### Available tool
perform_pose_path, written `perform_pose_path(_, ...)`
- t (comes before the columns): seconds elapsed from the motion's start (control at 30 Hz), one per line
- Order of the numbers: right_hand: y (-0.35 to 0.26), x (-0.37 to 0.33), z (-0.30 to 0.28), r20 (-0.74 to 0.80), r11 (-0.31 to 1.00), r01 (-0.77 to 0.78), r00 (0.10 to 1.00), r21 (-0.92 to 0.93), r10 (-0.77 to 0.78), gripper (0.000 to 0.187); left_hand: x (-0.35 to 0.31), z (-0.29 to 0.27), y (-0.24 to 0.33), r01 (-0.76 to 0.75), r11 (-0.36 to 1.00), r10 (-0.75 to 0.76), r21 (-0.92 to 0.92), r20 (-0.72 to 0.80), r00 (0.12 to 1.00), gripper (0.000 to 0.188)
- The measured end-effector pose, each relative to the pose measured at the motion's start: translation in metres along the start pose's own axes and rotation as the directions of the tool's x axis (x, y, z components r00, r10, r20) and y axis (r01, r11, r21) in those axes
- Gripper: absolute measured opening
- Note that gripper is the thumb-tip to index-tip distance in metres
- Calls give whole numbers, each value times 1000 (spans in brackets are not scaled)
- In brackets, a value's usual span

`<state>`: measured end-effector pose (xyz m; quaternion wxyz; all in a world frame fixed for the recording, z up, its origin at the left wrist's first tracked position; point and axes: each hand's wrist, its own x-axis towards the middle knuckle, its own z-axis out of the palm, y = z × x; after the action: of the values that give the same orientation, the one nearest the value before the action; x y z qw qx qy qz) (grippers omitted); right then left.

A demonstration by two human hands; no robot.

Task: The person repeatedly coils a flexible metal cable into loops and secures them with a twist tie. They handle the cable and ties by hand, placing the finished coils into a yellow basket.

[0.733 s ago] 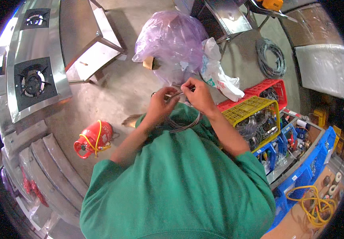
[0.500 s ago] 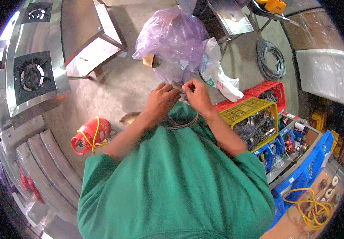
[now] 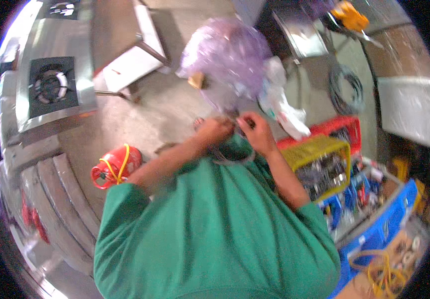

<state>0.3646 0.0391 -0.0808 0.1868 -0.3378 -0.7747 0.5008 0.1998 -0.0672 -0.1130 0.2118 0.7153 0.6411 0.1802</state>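
Observation:
My left hand (image 3: 217, 130) and my right hand (image 3: 257, 132) are close together in front of my lap, both closed with fingertips pinched. A thin grey strand, blurred, shows by the fingers of my left hand; it looks like part of the cable coiled below. What my right fingers pinch is too small and smeared to make out. Loops of thin grey cable (image 3: 232, 160) lie over my lap, just under both hands. Beyond the hands a big, crumpled purple plastic bag (image 3: 227, 55) stands on the floor, a white plastic bag (image 3: 287, 112) against its right side.
A red gas cylinder (image 3: 120, 164) with a yellow hose stands at left, below a steel stove (image 3: 83, 60). To the right are a yellow crate (image 3: 319, 147) of metal parts, a red crate (image 3: 352, 132), blue bins (image 3: 374, 219) and a coiled grey hose (image 3: 345, 89).
The whole view has shifted slightly and is blurrier. Both hands remain pinched close together, the left fingers turned a little; the cable loops still lie below them.

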Motion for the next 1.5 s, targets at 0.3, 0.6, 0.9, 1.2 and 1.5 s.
perform_pose_path(0.3, 24, -9, -7, 221, 925, -327, 933, 192, 284, 15, 8, 25, -14, -103, 994, 96, -29, -176, 980, 18)
perform_pose_path(0.6, 40, -13, 1, 139, 945, -273, 958, 180, 250, 18, -5, 6, -22, 419, 292, -297, -859, 335, 894, 34)
perform_pose_path(0.9, -5, 4, -34, 128, 996, -49, 991, 77, 39, 27, 7, -48, 34, 368, 655, -456, -660, 42, 889, 34)
perform_pose_path(1.2, -32, 4, -31, 63, 980, -194, 980, 47, 191, 20, 6, -65, 58, 454, 577, -588, -679, 40, 808, 32)
perform_pose_path(1.5, -21, -15, -9, -36, 951, 108, 992, -289, -124, 21, 2, -57, 63, 395, 638, -548, -661, -29, 836, 32)
